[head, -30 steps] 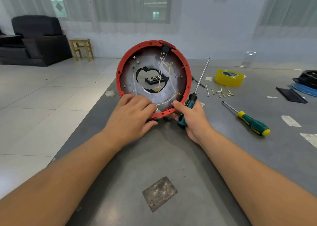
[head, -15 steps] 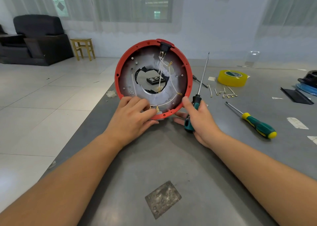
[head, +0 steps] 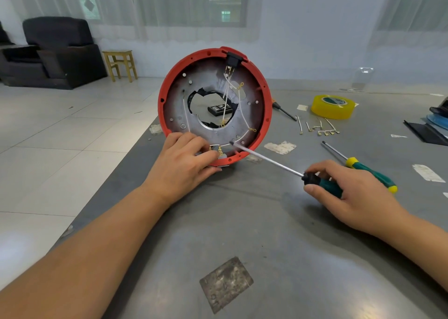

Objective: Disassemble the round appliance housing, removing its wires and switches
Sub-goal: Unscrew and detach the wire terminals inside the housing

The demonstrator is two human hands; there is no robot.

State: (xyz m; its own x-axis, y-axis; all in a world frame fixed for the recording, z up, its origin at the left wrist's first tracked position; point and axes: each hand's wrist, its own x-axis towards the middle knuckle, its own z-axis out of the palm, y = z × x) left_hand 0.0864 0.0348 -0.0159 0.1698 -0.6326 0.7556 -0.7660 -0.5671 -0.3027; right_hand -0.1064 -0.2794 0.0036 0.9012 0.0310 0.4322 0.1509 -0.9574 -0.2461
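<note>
— What are our hands doing?

— Our left hand [head: 180, 164] curls over the lower rim of the red housing [head: 214, 105], fingers inside by the brass terminals, keeping it upright on its edge on the desk [head: 278, 234]. Our right hand [head: 349, 192] grips the teal handle of the screwdriver [head: 286, 167], fingers and thumb wrapped round it; the tip touches the grey inner plate near the bottom rim, by a white wire.

— What do we count?

— 1 housing, standing at the desk's left edge, with 1 black switch [head: 233, 58] at the top of its rim and several thin white wires [head: 228, 95] strung across the inside; we cannot count them exactly. 2 screwdrivers: ours, and 1 green and yellow screwdriver [head: 363, 168] lying beyond our right hand. 1 roll of yellow tape [head: 332, 106]. A small cluster of loose wire pieces [head: 320, 128] lies near it. Through the central hole we see 1 black bit case [head: 219, 108].

— What changed from 0.5 s ago?

— Then our right hand rested against the rim with the shaft pointing up. Now it has pulled back to the right and the shaft slants into the housing.
</note>
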